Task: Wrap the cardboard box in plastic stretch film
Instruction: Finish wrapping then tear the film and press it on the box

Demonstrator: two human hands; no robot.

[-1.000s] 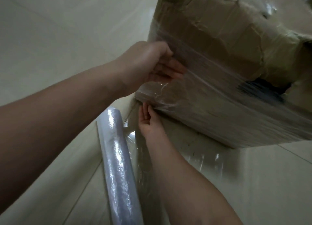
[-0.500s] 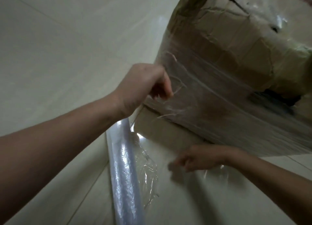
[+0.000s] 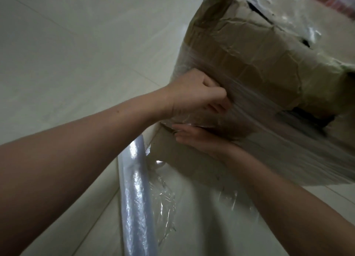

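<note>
Left hand (image 3: 196,94) curls to pinch the stretch film (image 3: 269,109) against the cardboard box (image 3: 240,50), apparently anchoring the wrap. Right hand (image 3: 197,138), fingers flat, presses the film's lower edge down. The box sits on the floor (image 3: 76,63) beside the film roll (image 3: 134,198).

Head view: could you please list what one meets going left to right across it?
Stretch film roll → left hand gripping film → cardboard box; the right hand lies directly below the left, so its place is unclear.

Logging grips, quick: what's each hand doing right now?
Left hand: closed, pinching the stretch film on the cardboard box.
Right hand: open, flat against the cardboard box.
</note>
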